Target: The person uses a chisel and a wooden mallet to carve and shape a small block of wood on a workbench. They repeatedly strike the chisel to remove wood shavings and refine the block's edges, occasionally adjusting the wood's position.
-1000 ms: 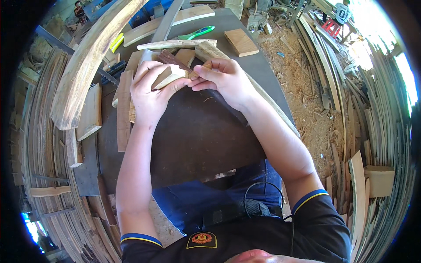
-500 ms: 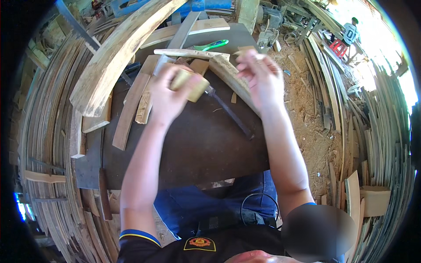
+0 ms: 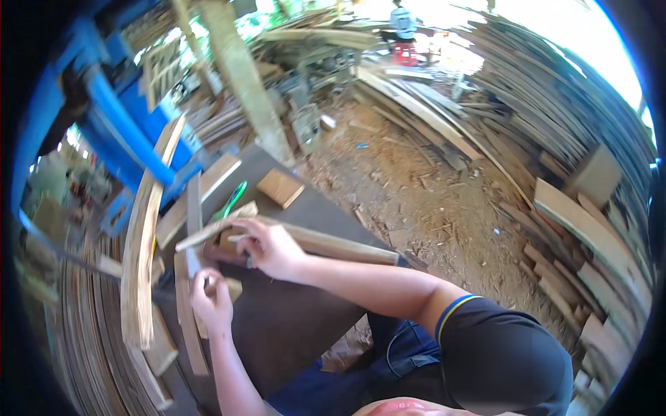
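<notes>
My left hand (image 3: 211, 303) has its thumb and finger closed at the end of a pale flat strip (image 3: 193, 259). A yellowish wooden block (image 3: 230, 290) shows just beside that hand, partly hidden by it. My right hand (image 3: 276, 251) is closed with curled fingers by a thin curved wooden piece (image 3: 216, 227); what those fingers hold is too small and blurred to name. A longer curved wooden piece (image 3: 333, 243) lies beyond my right forearm. Further back on the dark table (image 3: 291, 326) are a green-handled tool (image 3: 236, 199) and a small flat wood piece (image 3: 281, 188).
A long curved timber (image 3: 142, 260) stands along the table's left side, near a blue machine (image 3: 128, 128). Stacked wooden strips (image 3: 87, 326) lie at the left, more boards (image 3: 590, 243) at the right. Shavings cover the floor (image 3: 423, 194). A person (image 3: 402, 24) is far off.
The view has turned to the right. The small flat wood piece has left my right hand and lies on the table. Both hands have come closer together; the yellowish block is now beside my left hand.
</notes>
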Demonstrator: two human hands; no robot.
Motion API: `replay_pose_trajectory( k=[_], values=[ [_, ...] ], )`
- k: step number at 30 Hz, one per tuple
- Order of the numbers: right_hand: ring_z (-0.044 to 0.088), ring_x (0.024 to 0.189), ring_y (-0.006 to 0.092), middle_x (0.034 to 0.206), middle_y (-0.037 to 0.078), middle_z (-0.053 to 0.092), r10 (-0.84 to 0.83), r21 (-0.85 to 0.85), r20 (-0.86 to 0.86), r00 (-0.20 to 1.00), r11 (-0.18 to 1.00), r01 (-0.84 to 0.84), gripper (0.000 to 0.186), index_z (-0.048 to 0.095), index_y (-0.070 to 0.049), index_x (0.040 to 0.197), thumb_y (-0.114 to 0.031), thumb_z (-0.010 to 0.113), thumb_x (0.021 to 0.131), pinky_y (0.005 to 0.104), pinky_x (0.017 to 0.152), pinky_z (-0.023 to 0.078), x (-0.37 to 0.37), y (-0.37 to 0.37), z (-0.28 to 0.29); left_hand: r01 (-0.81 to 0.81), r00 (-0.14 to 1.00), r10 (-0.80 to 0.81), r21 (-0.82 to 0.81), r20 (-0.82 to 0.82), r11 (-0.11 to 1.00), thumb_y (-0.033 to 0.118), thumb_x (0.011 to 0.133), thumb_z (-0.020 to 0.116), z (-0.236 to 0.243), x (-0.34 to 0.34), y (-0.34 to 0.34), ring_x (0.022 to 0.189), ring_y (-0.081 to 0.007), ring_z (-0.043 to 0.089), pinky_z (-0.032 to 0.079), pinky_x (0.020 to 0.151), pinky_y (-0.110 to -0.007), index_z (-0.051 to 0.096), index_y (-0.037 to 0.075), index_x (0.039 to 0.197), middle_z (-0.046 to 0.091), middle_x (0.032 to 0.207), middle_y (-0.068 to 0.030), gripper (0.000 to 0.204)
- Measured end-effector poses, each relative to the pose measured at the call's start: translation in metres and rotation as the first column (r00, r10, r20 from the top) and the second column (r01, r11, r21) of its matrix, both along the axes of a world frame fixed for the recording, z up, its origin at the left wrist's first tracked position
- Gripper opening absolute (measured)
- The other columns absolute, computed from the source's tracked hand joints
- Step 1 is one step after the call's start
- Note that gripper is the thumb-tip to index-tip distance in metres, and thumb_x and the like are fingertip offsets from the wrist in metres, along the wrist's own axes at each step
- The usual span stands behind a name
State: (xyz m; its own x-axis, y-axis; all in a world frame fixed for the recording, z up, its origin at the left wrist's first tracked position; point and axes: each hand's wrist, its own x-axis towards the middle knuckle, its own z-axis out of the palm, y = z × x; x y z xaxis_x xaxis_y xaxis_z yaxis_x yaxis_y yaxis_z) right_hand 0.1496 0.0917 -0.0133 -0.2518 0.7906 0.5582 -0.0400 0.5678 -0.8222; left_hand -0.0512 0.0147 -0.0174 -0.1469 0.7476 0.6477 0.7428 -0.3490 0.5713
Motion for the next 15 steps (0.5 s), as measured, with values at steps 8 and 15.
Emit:
replay_pose_trajectory(
  k=[8, 15],
  values=[
    [0.074, 0.091, 0.0340, 0.097, 0.021, 0.073, -0.079, 0.014, 0.556, 0.827, 0.996, 0.086, 0.057, 0.051, -0.002, 0.138, -0.029, 0.073, 0.093, 0.0459, 0.081, 0.059, 0.007, 0.000, 0.004, 0.076, 0.996, -0.079, 0.059, 0.044, 0.995, 0.000, 0.081, 0.055, -0.016, 0.011, 0.016, 0.066, -0.0138, 0.055, 0.043, 0.062, -0.029, 0.061, 0.001, 0.082, 0.060, 0.074, -0.0046, 0.006],
    [0.072, 0.101, 0.0386, 0.111, 0.022, 0.070, -0.074, 0.090, 0.832, 0.550, 0.996, -0.002, 0.052, 0.057, -0.003, 0.131, -0.030, 0.072, 0.090, 0.0482, 0.082, 0.060, -0.002, -0.010, -0.017, 0.060, 0.997, -0.062, 0.042, 0.054, 0.997, 0.006, 0.083, 0.061, -0.025, 0.015, 0.017, 0.076, -0.0282, 0.066, 0.052, 0.071, -0.039, 0.065, 0.001, 0.087, 0.068, 0.083, -0.0122, 0.007]
  ],
)
